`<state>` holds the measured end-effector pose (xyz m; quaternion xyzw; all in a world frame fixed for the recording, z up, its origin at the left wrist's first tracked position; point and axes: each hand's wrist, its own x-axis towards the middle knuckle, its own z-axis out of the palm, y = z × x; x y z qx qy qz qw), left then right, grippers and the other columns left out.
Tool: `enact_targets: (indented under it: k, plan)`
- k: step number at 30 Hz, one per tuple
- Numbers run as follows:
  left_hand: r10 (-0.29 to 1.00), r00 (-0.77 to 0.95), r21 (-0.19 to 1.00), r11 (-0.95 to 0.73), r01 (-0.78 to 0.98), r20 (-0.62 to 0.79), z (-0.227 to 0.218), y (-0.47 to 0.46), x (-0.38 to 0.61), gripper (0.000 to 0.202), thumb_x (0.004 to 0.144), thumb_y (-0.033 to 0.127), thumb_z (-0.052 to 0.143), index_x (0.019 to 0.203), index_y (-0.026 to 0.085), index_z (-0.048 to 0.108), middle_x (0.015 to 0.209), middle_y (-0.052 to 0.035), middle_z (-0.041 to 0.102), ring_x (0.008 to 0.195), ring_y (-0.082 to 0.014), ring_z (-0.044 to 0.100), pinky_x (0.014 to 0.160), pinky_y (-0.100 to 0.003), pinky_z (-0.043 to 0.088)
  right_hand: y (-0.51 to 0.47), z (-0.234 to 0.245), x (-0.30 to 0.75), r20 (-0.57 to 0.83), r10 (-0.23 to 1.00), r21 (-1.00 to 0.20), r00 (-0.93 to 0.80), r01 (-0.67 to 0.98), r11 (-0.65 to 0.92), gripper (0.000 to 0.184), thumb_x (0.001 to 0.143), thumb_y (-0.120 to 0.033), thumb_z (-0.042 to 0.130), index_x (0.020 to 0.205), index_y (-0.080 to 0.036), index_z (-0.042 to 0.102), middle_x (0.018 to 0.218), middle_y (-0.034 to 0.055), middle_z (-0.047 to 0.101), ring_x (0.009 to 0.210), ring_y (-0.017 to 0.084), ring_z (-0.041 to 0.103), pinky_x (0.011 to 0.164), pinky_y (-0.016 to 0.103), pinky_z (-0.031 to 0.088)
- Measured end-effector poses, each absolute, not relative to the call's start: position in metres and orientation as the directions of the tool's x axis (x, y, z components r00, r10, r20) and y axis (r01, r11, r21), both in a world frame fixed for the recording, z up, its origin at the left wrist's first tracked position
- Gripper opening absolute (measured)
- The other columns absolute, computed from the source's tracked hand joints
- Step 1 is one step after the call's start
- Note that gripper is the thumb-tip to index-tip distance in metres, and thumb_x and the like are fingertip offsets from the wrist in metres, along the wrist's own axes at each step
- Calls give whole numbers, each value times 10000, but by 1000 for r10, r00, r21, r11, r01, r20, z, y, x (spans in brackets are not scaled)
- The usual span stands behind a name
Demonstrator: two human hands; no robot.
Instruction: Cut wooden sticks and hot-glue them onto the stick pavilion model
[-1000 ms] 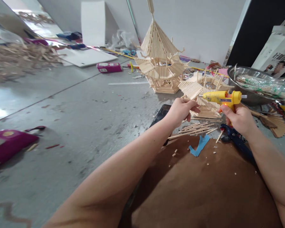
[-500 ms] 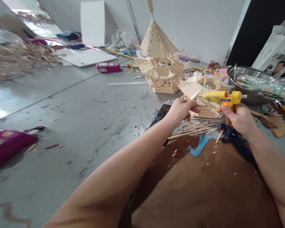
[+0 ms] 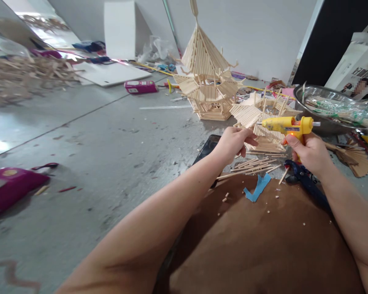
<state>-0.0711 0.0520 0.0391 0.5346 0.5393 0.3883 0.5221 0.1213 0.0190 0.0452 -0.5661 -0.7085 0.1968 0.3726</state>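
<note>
Two hands are at the small model (image 3: 247,115), a half-roofed stick building that stands on the grey floor (image 3: 95,175), in front and to the right of the taller tower (image 3: 205,53). The right hand (image 3: 314,153) is wrapped around the grip of a yellow glue gun (image 3: 288,125), thumb on its near side, with an orange light glowing on the body. The gun lies level, nozzle pointing left, in front of the small model's roof; whether the tip touches it I cannot tell. The left hand (image 3: 234,143) is just below the nozzle, fingers bent and close together against the model's near left side; I cannot tell whether they pinch anything.

Loose sticks (image 3: 253,166) lie between the model and the brown cloth (image 3: 263,241). On the cloth are a strip of blue tape (image 3: 257,188) and small stick ends. A phone (image 3: 210,145) lies partly behind the left forearm. Dark blue pliers (image 3: 306,181) rest below the right hand, and a metal bowl (image 3: 314,127) of wrapped sticks stands beyond it.
</note>
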Motion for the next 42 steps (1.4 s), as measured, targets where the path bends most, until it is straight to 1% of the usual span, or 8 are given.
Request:
enact_targets:
  k: [6, 11, 19, 24, 28, 31, 34, 42]
  plan:
    - [983, 117, 973, 120, 196, -145, 39, 51, -69, 244, 753, 195, 439, 771, 55, 637, 702, -98, 674, 285, -18, 375, 336, -200, 231, 19, 45, 122, 271, 959, -716, -76, 650, 254, 361, 766, -529, 446, 728, -181, 533, 436, -39, 460, 432, 107, 457, 462, 245, 339]
    - [988, 78, 959, 108, 263, -132, 40, 51, -73, 254, 751, 228, 420, 714, 78, 622, 587, -49, 636, 283, -19, 352, 331, -192, 249, 20, 45, 126, 268, 961, -816, -64, 516, 262, 325, 753, -512, 488, 798, -194, 540, 499, -38, 491, 386, 87, 436, 395, 236, 337]
    - [989, 76, 869, -145, 474, 124, 54, 42, -84, 266, 717, 289, 427, 600, 115, 591, 435, 15, 504, 312, -46, 363, 355, -187, 277, 17, 72, 140, 319, 946, -898, -51, 303, 319, 283, 743, -460, 544, 859, -202, 541, 758, 2, 595, 370, 38, 425, 355, 216, 340]
    - [922, 328, 551, -386, 740, 205, 60, 25, -72, 272, 717, 284, 433, 639, 123, 639, 559, -25, 600, 471, -78, 471, 478, -195, 345, -5, 72, 159, 273, 962, -924, -22, 271, 268, 286, 749, -440, 547, 879, -185, 549, 824, 29, 615, 379, 48, 462, 378, 231, 372]
    - [857, 512, 207, -493, 845, -50, 63, 19, -72, 268, 714, 274, 424, 742, 166, 668, 724, -51, 657, 623, -137, 552, 565, -233, 383, -24, 59, 182, 235, 970, -951, 63, 223, 216, 284, 746, -430, 555, 892, -186, 558, 854, 33, 606, 406, 64, 504, 397, 236, 387]
    - [874, 418, -20, -436, 900, -246, 63, 26, -82, 279, 714, 278, 415, 796, 192, 667, 875, -73, 663, 763, -207, 584, 613, -277, 413, -30, 52, 199, 196, 971, -973, 139, 154, 174, 286, 718, -442, 580, 849, -188, 568, 765, 13, 585, 396, 81, 507, 379, 244, 383]
    - [909, 309, -97, -347, 933, -280, 58, 37, -92, 280, 702, 230, 423, 851, 218, 660, 959, -76, 650, 844, -239, 583, 651, -302, 429, -31, 53, 209, 205, 958, -978, 199, 87, 191, 272, 693, -429, 609, 801, -183, 572, 710, -5, 547, 369, 98, 504, 362, 266, 381]
    - [943, 260, -83, -282, 956, -206, 31, 49, -86, 316, 739, 298, 436, 955, 196, 644, 997, -137, 638, 914, -284, 577, 714, -357, 440, -31, 56, 208, 223, 954, -975, 200, 60, 215, 251, 694, -408, 614, 739, -165, 570, 707, 8, 533, 364, 85, 473, 347, 267, 367]
